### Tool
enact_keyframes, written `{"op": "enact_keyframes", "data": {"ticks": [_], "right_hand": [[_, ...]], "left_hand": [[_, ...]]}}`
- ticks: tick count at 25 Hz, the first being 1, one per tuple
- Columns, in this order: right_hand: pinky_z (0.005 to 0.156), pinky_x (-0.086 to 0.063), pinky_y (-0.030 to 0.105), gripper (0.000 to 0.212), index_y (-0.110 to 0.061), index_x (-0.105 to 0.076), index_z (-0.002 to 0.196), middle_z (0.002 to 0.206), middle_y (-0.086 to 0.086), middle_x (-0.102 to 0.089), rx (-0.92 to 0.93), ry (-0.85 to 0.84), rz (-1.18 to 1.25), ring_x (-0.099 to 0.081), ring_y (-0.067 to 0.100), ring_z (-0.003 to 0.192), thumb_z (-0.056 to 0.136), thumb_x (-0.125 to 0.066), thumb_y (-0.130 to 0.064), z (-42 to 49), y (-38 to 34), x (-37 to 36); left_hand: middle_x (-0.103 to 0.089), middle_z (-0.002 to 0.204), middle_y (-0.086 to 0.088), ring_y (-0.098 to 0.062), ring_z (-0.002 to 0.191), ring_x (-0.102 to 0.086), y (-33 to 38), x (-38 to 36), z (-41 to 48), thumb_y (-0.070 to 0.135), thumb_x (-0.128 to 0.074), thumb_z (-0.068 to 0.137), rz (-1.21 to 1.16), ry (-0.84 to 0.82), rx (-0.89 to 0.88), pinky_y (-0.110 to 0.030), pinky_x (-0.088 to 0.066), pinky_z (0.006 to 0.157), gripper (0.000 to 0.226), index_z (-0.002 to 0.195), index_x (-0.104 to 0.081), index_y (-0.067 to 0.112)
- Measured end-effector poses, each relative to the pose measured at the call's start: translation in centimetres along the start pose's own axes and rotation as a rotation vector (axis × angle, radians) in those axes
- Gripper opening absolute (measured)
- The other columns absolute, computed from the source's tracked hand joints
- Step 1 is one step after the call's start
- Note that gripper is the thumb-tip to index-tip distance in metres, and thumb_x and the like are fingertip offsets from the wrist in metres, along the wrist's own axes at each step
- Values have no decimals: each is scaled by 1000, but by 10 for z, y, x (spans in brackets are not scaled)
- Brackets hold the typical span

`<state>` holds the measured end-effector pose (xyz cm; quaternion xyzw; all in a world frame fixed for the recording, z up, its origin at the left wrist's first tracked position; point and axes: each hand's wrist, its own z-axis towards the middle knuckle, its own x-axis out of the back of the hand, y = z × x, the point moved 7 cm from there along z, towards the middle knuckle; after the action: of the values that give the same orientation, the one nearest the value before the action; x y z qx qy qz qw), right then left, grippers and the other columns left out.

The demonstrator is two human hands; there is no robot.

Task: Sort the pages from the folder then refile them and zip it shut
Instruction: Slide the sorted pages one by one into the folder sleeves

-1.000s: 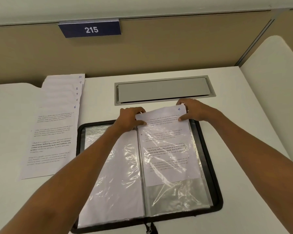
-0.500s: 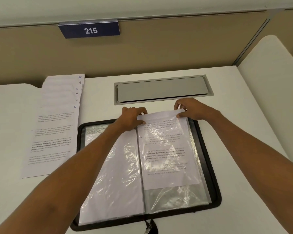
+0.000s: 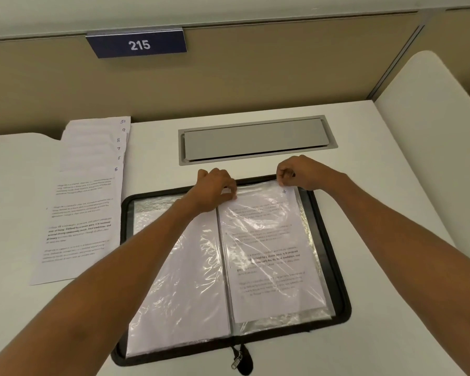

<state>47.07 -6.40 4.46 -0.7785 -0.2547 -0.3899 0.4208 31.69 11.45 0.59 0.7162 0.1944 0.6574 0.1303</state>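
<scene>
Seating the white printed page marked 4 [image 3: 272, 256] inside the clear plastic sleeve [image 3: 285, 322] of the open black zip folder [image 3: 340, 294] is advised: the sleeve's top edge is pinched by the left hand [image 3: 215, 187] and right hand [image 3: 299, 170]; both corners should be lowered evenly, without creasing.

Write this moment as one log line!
left hand: pinches clear plastic sleeve top | right hand: same | white printed page 4: in sleeve

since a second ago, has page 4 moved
Yes: page 4 slid deeper into the sleeve, toward the folder's near rim.
</scene>
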Motion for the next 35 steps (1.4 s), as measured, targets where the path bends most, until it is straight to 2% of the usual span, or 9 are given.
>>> {"op": "enact_keyframes", "data": {"ticks": [5, 9, 14, 18, 22, 24, 27, 31, 35], "right_hand": [[89, -53, 45, 4, -16, -70, 92, 94, -4, -72, -22, 14, -78, -65, 20, 88, 90, -73, -15, -5, 1, -1], [98, -40, 42, 18, -16, -71, 98, 103, 0, -62, -72, 38, -168, -59, 22, 98, 92, -73, -32, -4, 3, -2], [97, -31, 42, 21, -20, -72, 85, 103, 1, -59, -182, 114, -211, -56, 22, 100, 90, -74, -41, -6, 17, -1], [93, -42, 43, 18, -16, -69, 102, 102, 2, -64, -247, 267, -30, -62, 27, 100, 86, -76, -22, -17, 34, -8], [105, -45, 43, 40, -12, -56, 135, 131, 8, -60, -219, 708, 120, -55, 27, 122, 97, -62, -19, -66, -18, -30], [118, -36, 36, 44, -10, -50, 146, 146, 8, -54, -104, 671, 214, -47, 21, 137, 103, -53, -18, -86, -89, -90], [125, -29, 42, 56, -2, -35, 156, 161, 16, -37, -21, 475, 49, -30, 26, 152, 103, -49, -13, -99, -164, -189], [129, -13, 48, 62, -10, -9, 164, 172, 12, -2, -178, 366, -135, 5, 24, 159, 111, -26, -36, -105, -131, -214], [129, -10, 48, 65, -15, -1, 164, 172, 5, 5, -293, 409, -156, 11, 18, 158, 110, -19, -47, -131, -80, -202]], "left_hand": [[-71, 98, 11, -15, 101, -54, 7, -6, -2, 25, -61, 102, -14, -17, -9, -34, -18, 83, 9, 103, -68, 29], [-69, 97, 12, -16, 99, -54, 14, -8, 0, 23, -63, 100, 3, -39, -35, -36, -21, 85, 9, 105, -68, 28], [-71, 102, 7, -20, 104, -61, 19, -16, 2, 27, -65, 99, -86, -97, 3, -36, -22, 89, 18, 117, -64, 29], [-62, 134, 1, -21, 127, -50, 19, -9, -14, 24, -64, 100, -101, 155, 82, -38, -26, 99, 36, 135, -61, 25], [-64, 139, -1, -21, 133, -53, 12, -23, -57, 13, -58, 103, -209, 386, 164, -39, -34, 109, 30, 129, -69, 19], [-61, 146, -2, -21, 141, -51, 9, -41, -71, 12, -53, 105, -210, 399, 132, -47, -36, 118, 33, 134, -68, 17], [-39, 165, 0, -17, 157, -25, 14, -64, -78, 42, -40, 109, -121, 241, 89, -49, -18, 128, 51, 154, -49, 21], [-19, 173, 6, -12, 161, -5, 26, -65, -81, 44, -17, 113, 111, 189, 88, -47, -8, 130, 54, 164, -27, 27], [-9, 174, 8, -11, 161, 3, 27, -70, -80, 48, -16, 113, 168, 146, 123, -49, -7, 130, 56, 166, -16, 28]]}}
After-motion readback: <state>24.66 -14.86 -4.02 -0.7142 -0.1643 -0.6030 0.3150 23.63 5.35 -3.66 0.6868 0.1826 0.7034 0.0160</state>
